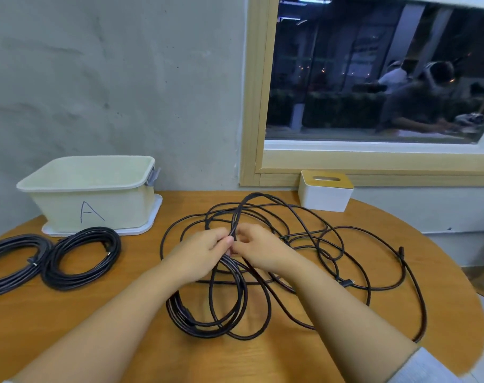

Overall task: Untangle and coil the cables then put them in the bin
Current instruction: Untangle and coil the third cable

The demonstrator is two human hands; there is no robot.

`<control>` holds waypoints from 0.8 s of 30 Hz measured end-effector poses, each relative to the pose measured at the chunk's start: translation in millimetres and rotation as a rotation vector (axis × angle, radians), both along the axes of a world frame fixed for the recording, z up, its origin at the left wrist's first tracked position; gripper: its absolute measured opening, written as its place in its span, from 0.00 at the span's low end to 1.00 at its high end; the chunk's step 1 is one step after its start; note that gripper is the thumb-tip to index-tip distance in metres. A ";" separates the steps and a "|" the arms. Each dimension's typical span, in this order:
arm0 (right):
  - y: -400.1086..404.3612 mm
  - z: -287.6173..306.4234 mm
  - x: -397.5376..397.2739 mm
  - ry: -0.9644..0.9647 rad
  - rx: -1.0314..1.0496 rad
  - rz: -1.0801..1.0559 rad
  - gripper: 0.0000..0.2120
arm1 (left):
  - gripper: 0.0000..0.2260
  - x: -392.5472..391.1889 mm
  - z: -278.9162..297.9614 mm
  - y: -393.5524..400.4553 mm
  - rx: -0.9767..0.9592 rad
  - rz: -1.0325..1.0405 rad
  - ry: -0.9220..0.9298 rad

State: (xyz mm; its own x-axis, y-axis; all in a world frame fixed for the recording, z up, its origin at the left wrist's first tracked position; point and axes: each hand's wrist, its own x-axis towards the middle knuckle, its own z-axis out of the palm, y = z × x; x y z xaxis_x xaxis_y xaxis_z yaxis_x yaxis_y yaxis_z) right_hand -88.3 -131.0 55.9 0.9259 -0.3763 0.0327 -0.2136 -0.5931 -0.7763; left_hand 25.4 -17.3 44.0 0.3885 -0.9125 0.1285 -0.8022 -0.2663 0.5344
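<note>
Coiling cable three, I'd say | two round matte coils [52, 258] done, left of centre by the pale plastic bin [91, 194] | left hand [202, 252] grips gathered loops, right hand [259, 251] pinches a strand of the braided tangle [318, 244] | next: feed slack, probably free crossings on the wooden table [124, 327]

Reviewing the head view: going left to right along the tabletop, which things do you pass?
First coiled cable at the left edge → second coiled cable → left hand and right hand, both gripping the tangled cable → loose connector end. Behind this row: bin at left, tissue box further right.
</note>
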 end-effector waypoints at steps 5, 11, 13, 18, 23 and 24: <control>0.9 2.3 -17.3 -0.059 -0.124 -0.131 0.12 | 0.14 1.4 13.6 18.0 -0.084 0.067 -0.044; -17.1 -4.7 -41.5 0.144 -0.359 -0.296 0.12 | 0.16 20.6 16.4 36.1 -0.109 0.270 -0.029; -22.6 -8.8 -49.2 0.161 -0.369 -0.338 0.12 | 0.16 28.6 15.0 40.2 -0.105 0.334 -0.025; -34.6 -15.9 -65.2 0.184 -0.400 -0.436 0.11 | 0.17 48.1 13.8 47.4 -0.123 0.459 -0.044; -50.4 -22.1 -76.9 0.237 -0.382 -0.566 0.10 | 0.17 64.7 9.8 55.1 -0.123 0.531 -0.027; -54.2 -23.0 -78.5 0.241 -0.377 -0.588 0.10 | 0.17 66.1 8.2 55.9 -0.119 0.540 -0.019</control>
State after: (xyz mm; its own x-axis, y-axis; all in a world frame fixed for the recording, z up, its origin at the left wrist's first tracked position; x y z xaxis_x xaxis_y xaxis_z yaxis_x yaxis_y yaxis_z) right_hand -166.8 -185.2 32.9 0.5723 -0.8162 0.0795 -0.7172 -0.5452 -0.4340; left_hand 91.5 38.5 52.2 0.7939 -0.5628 0.2302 -0.5780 -0.5812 0.5728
